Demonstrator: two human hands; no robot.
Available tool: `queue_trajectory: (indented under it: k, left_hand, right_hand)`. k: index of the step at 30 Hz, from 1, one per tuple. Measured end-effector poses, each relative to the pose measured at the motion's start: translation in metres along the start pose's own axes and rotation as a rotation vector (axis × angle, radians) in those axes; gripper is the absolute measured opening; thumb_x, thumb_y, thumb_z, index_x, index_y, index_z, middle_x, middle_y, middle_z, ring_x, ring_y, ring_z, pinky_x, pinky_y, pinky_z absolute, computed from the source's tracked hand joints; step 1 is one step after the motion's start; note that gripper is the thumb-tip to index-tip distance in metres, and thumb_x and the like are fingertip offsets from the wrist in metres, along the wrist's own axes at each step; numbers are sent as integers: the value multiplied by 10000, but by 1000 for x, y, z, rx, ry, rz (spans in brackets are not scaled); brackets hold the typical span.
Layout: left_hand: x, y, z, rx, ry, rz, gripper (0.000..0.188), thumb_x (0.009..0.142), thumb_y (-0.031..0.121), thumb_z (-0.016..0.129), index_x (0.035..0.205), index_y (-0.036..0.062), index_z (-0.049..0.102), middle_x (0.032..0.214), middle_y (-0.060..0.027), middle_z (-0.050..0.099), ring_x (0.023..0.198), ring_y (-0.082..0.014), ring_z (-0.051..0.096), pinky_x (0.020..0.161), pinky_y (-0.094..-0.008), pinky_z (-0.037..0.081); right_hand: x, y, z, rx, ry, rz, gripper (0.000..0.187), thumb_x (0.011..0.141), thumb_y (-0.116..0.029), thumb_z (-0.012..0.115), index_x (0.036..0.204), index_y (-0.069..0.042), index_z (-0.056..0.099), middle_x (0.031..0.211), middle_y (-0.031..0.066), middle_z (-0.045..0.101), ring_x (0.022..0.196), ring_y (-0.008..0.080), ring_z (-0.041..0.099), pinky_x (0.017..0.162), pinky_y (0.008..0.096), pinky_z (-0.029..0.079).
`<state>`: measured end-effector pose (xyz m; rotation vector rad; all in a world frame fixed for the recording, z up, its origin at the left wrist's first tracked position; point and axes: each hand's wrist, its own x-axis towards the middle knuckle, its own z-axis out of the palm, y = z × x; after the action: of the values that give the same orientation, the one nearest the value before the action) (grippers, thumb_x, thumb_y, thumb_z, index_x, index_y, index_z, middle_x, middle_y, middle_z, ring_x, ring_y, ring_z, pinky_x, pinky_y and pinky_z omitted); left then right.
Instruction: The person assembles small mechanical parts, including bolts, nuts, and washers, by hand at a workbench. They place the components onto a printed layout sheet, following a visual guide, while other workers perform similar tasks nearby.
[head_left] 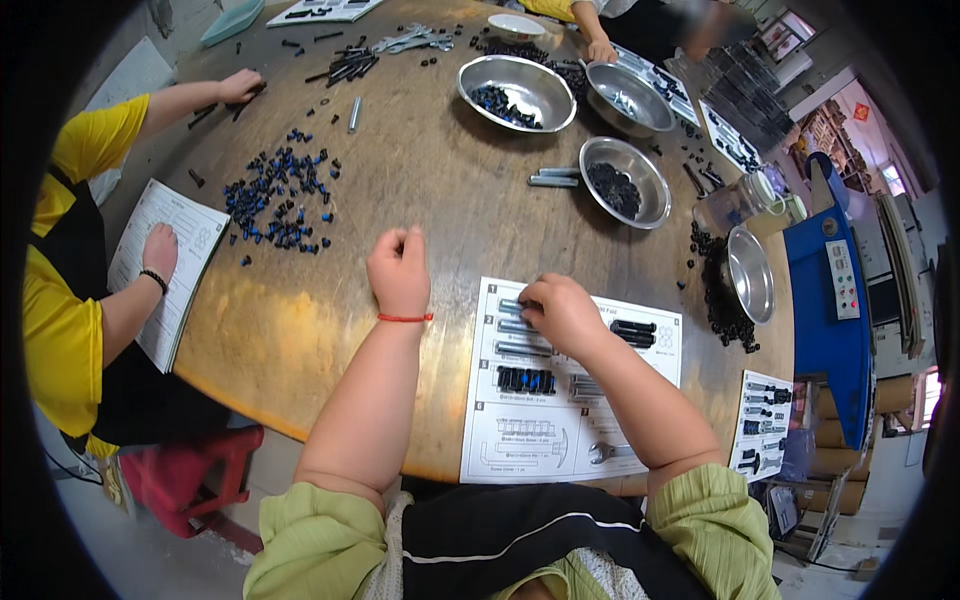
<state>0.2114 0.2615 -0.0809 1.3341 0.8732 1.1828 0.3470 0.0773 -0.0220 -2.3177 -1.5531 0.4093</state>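
My left hand [398, 272] is held over the wooden table with its fingers curled closed; whatever they may hold is hidden. A red cord circles that wrist. On a white printed picture card [482, 400], my right hand [560, 314] pinches the right end of a short silver metal rod [510, 305] in the top row. Two more silver rods [522, 349] lie below it. Further down the card sit a row of black and blue bolts [526, 380], and to the right, long black bolts [633, 333]. Near my right forearm lies a wrench [603, 453].
Loose blue-tipped screws [285, 200] spread at the left. Steel bowls of small parts [516, 93] stand ahead, with one [751, 275] at the right. A co-worker in yellow [75, 320] sits at the left; another person's hand [600, 50] works across the table.
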Motion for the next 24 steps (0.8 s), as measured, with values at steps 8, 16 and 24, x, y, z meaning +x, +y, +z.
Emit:
queue_trajectory:
  k: [8, 16, 24]
  left_hand:
    - [-2, 6, 2, -40, 9, -56, 326, 924, 140, 612, 645, 60, 463, 605, 66, 404, 569, -40, 333, 502, -254, 272]
    - [2, -6, 2, -113, 8, -181, 295, 934, 130, 616, 679, 41, 498, 608, 57, 434, 567, -35, 364, 502, -243, 300]
    - [1, 4, 4, -150, -22, -183, 272, 934, 100, 600, 689, 66, 487, 621, 85, 401, 573, -16, 317, 504, -228, 245]
  right_hand:
    - [72, 15, -60, -143, 131, -107, 245, 819, -185, 675, 1042, -89, 703, 994, 157, 638, 999, 351, 594, 866, 436, 495]
    - [253, 65, -75, -414, 193, 88, 370, 864, -96, 538, 1155, -254, 702, 1159, 105, 619, 1151, 316, 530, 964, 416, 457]
    - [341, 92, -62, -620, -26, 235, 327, 853, -77, 561, 1083, -240, 725, 1180, 135, 649, 1094, 328, 625, 938, 409, 501]
